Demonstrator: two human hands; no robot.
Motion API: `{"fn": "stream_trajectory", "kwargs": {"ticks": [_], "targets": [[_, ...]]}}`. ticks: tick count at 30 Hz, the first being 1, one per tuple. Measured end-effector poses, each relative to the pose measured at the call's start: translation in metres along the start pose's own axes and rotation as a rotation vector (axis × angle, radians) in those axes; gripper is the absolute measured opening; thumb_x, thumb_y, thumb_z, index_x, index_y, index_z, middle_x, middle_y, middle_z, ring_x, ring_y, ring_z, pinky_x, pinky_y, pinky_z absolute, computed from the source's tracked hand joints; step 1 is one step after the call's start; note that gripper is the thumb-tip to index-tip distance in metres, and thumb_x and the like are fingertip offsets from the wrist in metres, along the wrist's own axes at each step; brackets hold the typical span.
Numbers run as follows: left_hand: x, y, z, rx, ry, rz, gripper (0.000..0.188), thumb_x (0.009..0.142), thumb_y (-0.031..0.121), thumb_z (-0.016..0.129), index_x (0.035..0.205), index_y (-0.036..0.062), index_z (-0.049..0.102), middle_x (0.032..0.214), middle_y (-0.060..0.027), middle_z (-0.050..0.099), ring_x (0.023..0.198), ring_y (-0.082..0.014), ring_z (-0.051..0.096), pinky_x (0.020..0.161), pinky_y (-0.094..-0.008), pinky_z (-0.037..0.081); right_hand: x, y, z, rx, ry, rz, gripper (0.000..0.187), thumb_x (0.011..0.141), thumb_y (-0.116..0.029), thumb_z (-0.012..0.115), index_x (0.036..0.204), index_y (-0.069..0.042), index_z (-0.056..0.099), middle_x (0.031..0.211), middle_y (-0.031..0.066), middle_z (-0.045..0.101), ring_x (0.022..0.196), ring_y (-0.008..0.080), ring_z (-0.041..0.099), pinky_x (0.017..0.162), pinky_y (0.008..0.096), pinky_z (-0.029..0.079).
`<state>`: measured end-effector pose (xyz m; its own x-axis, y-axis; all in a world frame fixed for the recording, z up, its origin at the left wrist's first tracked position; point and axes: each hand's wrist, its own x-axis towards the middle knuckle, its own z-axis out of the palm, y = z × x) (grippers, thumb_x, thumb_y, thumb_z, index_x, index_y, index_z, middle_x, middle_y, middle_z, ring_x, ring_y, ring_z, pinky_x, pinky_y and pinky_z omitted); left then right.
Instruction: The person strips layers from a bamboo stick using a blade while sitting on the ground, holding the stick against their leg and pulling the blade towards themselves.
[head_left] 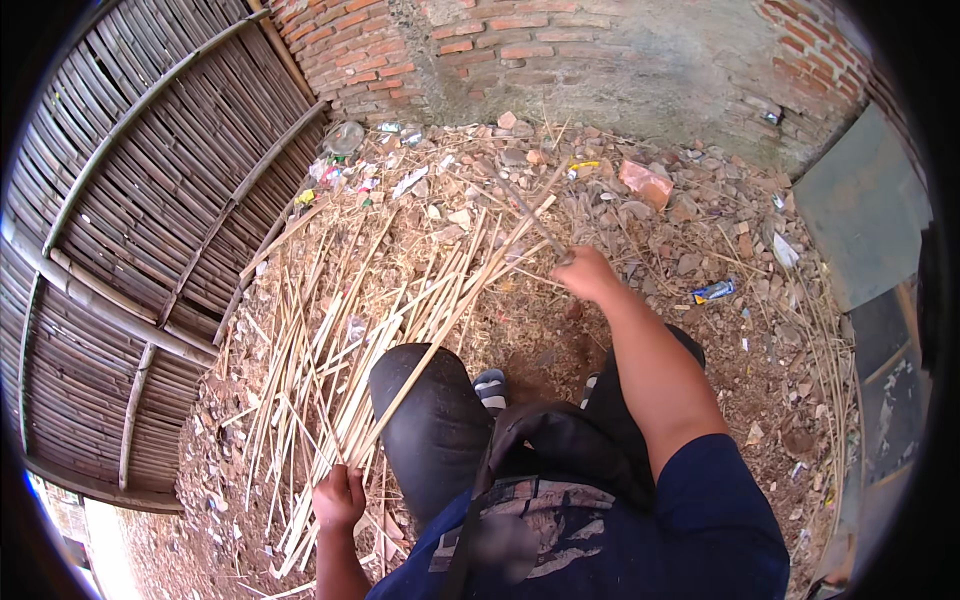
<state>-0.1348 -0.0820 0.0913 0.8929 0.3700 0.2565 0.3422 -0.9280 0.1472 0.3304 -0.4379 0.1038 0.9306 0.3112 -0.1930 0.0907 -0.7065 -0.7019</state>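
Note:
My left hand [340, 497] is closed round the near end of a long, pale bamboo strip [412, 380]. That strip slants up and to the right across my dark-clad left knee. In my closed right hand [587, 274] is a long, narrow knife [527, 212], its dark blade pointing away and to the left. The blade passes close to the far end of the strip; whether they touch I cannot tell. Beside my left leg lies a loose pile of split bamboo strips [330, 325], most running the same slanting way.
On the left stands a bamboo-slat wall [150, 170]. A brick wall [600, 75] closes off the far side, with rubble and litter along its foot. A broken brick [646, 185] and a blue wrapper [714, 291] lie at the right, near a leaning grey panel [868, 205].

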Motion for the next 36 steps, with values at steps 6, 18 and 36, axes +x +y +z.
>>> {"fn": "stream_trajectory", "kwargs": {"ticks": [6, 18, 36], "targets": [[0.015, 0.022, 0.001, -0.073, -0.022, -0.028, 0.025, 0.096, 0.025, 0.062, 0.081, 0.0083, 0.053, 0.061, -0.0197, 0.06, 0.056, -0.0442, 0.061, 0.051, -0.0545, 0.047, -0.071, -0.086, 0.048, -0.36, -0.357, -0.442, 0.033, 0.08, -0.03, 0.076, 0.105, -0.009, 0.074, 0.091, 0.0147, 0.073, 0.087, 0.0307, 0.072, 0.077, 0.0455, 0.056], [0.009, 0.021, -0.004, -0.073, -0.009, -0.029, 0.027, 0.097, 0.024, 0.062, 0.078, 0.0067, 0.053, 0.063, -0.0206, 0.061, 0.055, -0.0439, 0.06, 0.05, -0.0541, 0.046, -0.023, -0.022, -0.004, 0.031, -0.053, -0.059, 0.042, 0.082, -0.026, 0.076, 0.11, 0.004, 0.07, 0.099, 0.0203, 0.072, 0.091, 0.0288, 0.071, 0.081, 0.0389, 0.055], [0.011, 0.032, -0.031, -0.446, -0.404, -0.198, 0.043, 0.106, 0.036, 0.05, 0.082, 0.0008, 0.056, 0.062, -0.0118, 0.053, 0.059, -0.0235, 0.049, 0.059, -0.0401, 0.042, -0.04, -0.055, 0.028, -0.151, -0.234, -0.231, 0.032, 0.08, -0.026, 0.074, 0.107, -0.008, 0.072, 0.097, 0.015, 0.073, 0.088, 0.0289, 0.071, 0.078, 0.0427, 0.056]]}}
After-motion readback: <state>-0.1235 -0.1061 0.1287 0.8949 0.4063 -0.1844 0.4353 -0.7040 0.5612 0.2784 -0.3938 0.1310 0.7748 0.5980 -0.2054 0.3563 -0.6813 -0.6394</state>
